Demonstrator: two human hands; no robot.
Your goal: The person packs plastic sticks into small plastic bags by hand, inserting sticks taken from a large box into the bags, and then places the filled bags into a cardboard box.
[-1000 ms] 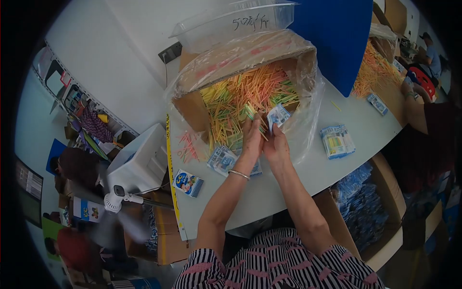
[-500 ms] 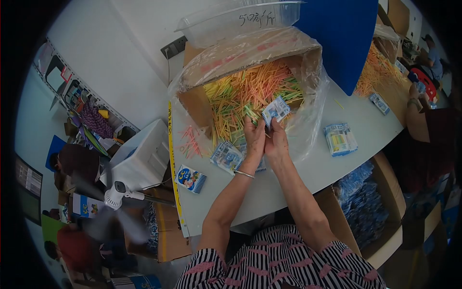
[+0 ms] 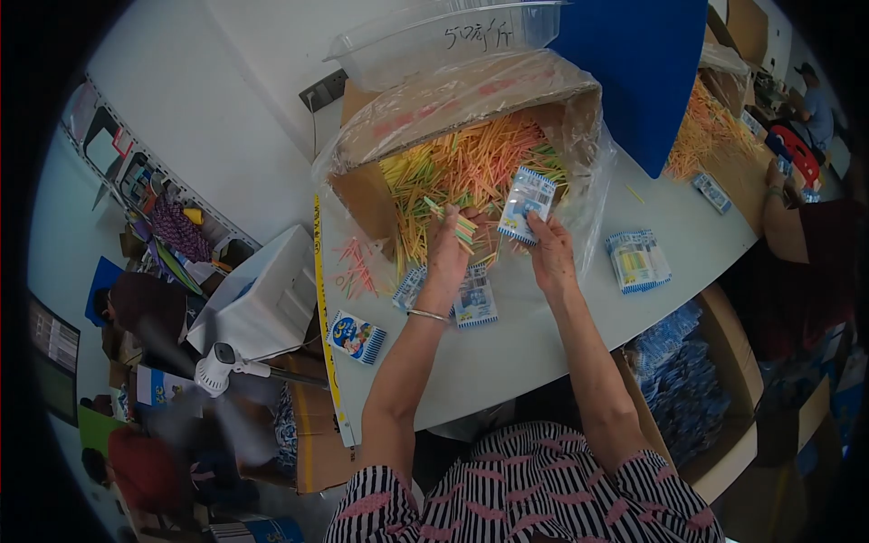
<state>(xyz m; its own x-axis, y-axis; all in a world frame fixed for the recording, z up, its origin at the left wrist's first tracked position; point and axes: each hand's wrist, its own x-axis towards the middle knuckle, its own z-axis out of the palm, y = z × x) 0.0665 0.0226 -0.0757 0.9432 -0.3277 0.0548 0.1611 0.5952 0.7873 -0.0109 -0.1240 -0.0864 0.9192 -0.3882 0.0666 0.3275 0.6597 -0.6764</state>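
Note:
My left hand (image 3: 450,251) is closed around a small bunch of green, yellow and orange sticks (image 3: 464,233), at the front of an open carton (image 3: 362,204) lined with clear plastic. Many loose coloured sticks (image 3: 480,158) fill the carton. To the right, my right hand (image 3: 552,251) pinches a blue and white packet (image 3: 527,204) by its lower edge, over the carton's opening. Below my hands more packets (image 3: 476,297) lie on the table, partly behind my left wrist. Pink sticks (image 3: 358,269) lie loose left of them.
A packet (image 3: 356,337) lies at the table's left edge, and a packet stack (image 3: 638,261) on the right. Below the table's right edge a carton (image 3: 731,353) holds many blue packets. A fan (image 3: 217,369) stands at left. Co-workers are on both sides; one co-worker's arm (image 3: 786,226) is at right.
My hands have moved apart. My left hand has gone left with the sticks, my right hand right with the packet, which now shows more fully. More of the packets on the table shows.

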